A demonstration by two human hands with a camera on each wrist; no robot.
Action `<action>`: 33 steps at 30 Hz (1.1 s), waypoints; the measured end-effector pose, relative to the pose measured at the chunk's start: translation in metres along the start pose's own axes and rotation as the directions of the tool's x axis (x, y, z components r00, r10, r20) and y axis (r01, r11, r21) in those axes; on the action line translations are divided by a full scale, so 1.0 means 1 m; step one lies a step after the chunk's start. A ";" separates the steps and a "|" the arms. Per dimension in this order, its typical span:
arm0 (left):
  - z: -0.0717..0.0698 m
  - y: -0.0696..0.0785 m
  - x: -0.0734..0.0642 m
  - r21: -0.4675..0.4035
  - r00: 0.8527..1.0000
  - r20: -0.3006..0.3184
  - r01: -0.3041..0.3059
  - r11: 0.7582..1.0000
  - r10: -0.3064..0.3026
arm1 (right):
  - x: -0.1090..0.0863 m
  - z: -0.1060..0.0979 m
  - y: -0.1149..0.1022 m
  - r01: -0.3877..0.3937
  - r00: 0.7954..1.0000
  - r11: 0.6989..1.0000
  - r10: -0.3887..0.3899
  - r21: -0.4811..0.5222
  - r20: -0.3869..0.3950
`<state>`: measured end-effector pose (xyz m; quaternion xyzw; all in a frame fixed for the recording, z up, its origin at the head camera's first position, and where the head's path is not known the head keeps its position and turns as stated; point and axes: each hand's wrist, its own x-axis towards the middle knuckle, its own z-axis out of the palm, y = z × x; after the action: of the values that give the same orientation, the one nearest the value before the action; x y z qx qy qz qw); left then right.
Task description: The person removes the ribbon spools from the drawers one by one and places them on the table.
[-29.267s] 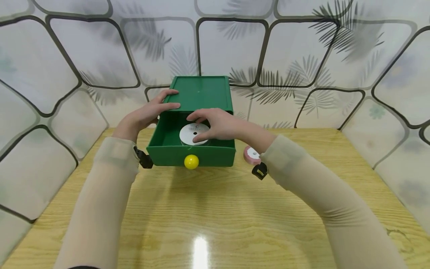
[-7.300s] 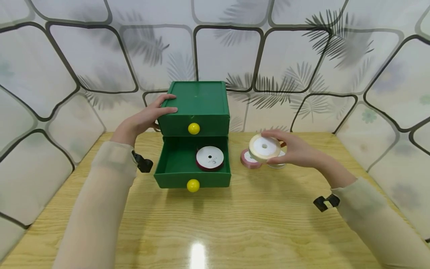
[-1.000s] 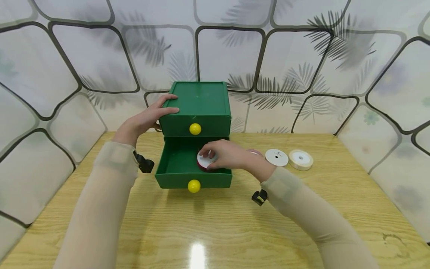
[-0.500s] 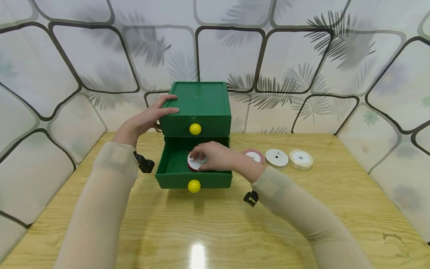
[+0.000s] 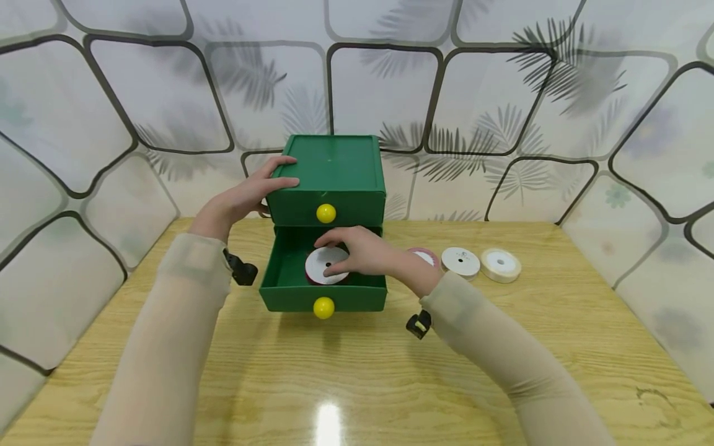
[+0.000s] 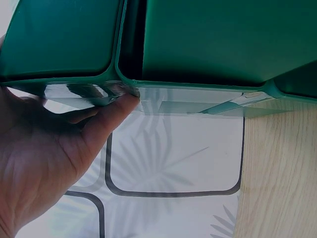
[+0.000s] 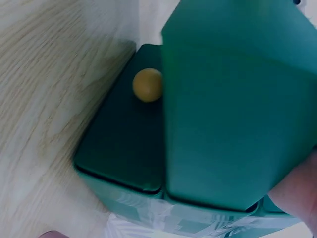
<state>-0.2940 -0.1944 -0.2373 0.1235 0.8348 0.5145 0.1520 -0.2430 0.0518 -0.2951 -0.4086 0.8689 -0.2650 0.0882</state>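
Observation:
A green drawer cabinet [image 5: 334, 162] stands at the back, its top drawer closed and the drawer [image 5: 295, 299] under it pulled out. In that open drawer lies a ribbon spool [image 5: 318, 260] with a white face and dark red ribbon. My right hand [image 5: 368, 253] is over the spool's right side, fingers parted, with the thumb across its face. In the right wrist view only part of this hand shows, beside the drawer's outer wall. My left hand [image 5: 240, 197] rests against the cabinet's upper left edge, its fingers extended on top; a thumb [image 6: 111, 116] touches the side.
On the table right of the cabinet lie a pink ribbon spool [image 5: 426, 255], partly behind my right forearm, a white spool [image 5: 460, 261] and a cream spool [image 5: 500, 265]. A closed lower drawer with a yellow knob [image 7: 147, 85] shows in the right wrist view.
The dark red spool has shifted left inside the drawer, and my right fingers have parted from it. Longer ago the top drawer was open, and my right hand held the cream spool, now on the table.

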 end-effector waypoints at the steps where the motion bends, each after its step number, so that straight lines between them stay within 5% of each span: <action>1: 0.000 0.000 0.000 0.000 1.000 0.001 0.000 1.000 0.000 | 0.000 0.000 0.002 -0.009 1.000 1.000 0.010 -0.004 0.004; 18: 0.000 0.000 0.000 0.004 1.000 -0.002 0.000 1.000 0.000 | 0.003 0.005 0.001 -0.107 0.987 0.969 0.131 -0.223 0.092; 33: 0.000 0.000 0.000 0.007 1.000 -0.006 0.004 1.000 -0.004 | 0.004 0.009 -0.001 -0.118 0.982 0.947 0.156 -0.299 0.105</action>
<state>-0.2938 -0.1943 -0.2374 0.1209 0.8372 0.5118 0.1502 -0.2417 0.0449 -0.3017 -0.3717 0.9174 -0.1005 0.1003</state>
